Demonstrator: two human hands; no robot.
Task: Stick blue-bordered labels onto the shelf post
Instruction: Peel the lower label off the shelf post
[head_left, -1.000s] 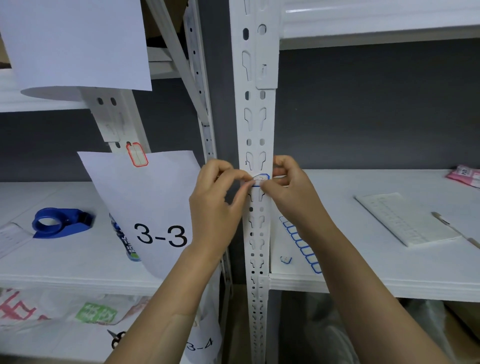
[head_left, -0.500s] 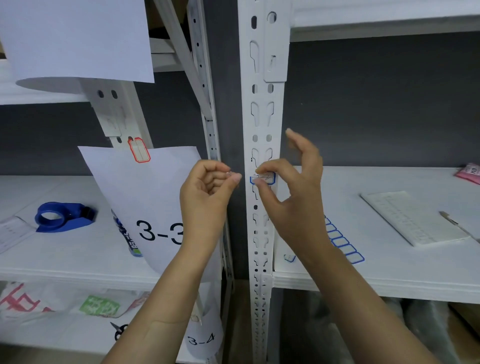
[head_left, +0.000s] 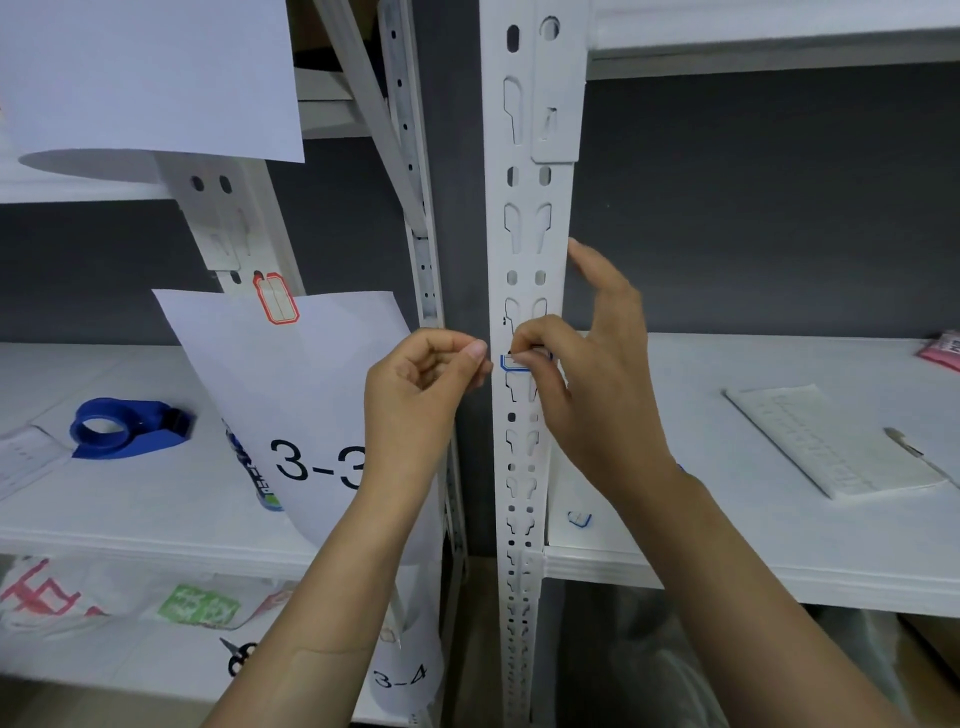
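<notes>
A white slotted shelf post (head_left: 527, 234) runs up the middle of the head view. A blue-bordered label (head_left: 510, 363) lies flat on the post at shelf height. My right hand (head_left: 587, 384) presses on this label with thumb and forefinger, its other fingers spread upward. My left hand (head_left: 423, 384) hovers just left of the post, curled, thumb and forefinger pinched together; nothing shows between them. A single loose blue-bordered label (head_left: 578, 518) lies on the right shelf (head_left: 779, 551) beside the post.
A sheet marked 3-3 (head_left: 291, 395) hangs from the left post under a red-bordered label (head_left: 276, 298). A blue tape dispenser (head_left: 127, 427) sits on the left shelf. A white label sheet (head_left: 826, 439) and a pink packet (head_left: 943, 351) lie on the right shelf.
My left hand let go of the label and drew back from the post. My right hand stayed on the label, opening its other fingers. The view shifted slightly.
</notes>
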